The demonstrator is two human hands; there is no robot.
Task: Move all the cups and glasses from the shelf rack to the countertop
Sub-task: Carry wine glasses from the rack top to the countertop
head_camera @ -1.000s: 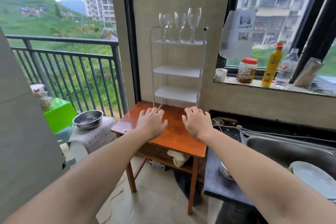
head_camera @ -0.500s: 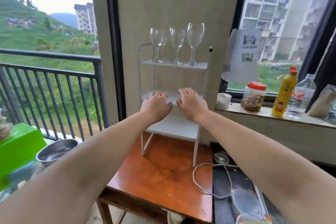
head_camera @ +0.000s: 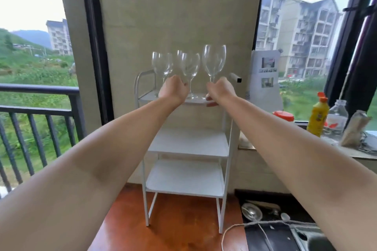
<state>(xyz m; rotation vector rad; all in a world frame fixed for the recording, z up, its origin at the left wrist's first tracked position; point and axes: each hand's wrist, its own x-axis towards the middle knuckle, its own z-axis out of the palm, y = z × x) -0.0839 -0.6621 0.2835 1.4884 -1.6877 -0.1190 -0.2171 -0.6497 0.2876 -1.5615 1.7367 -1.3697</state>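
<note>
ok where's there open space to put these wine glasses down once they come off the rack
The orange wooden table in front of the rack's legs is bare. The two lower shelves of the white rack are empty too. The black countertop at right is cluttered with a cord and a strainer. The windowsill is crowded with bottles.

Pretty clearly a home kitchen corner in an apartment: dark countertop (head_camera: 263, 236) with a round metal strainer (head_camera: 252, 211), yellow squeeze bottle (head_camera: 317, 118) on the windowsill, balcony railing (head_camera: 36, 108), residential blocks outside.
</note>
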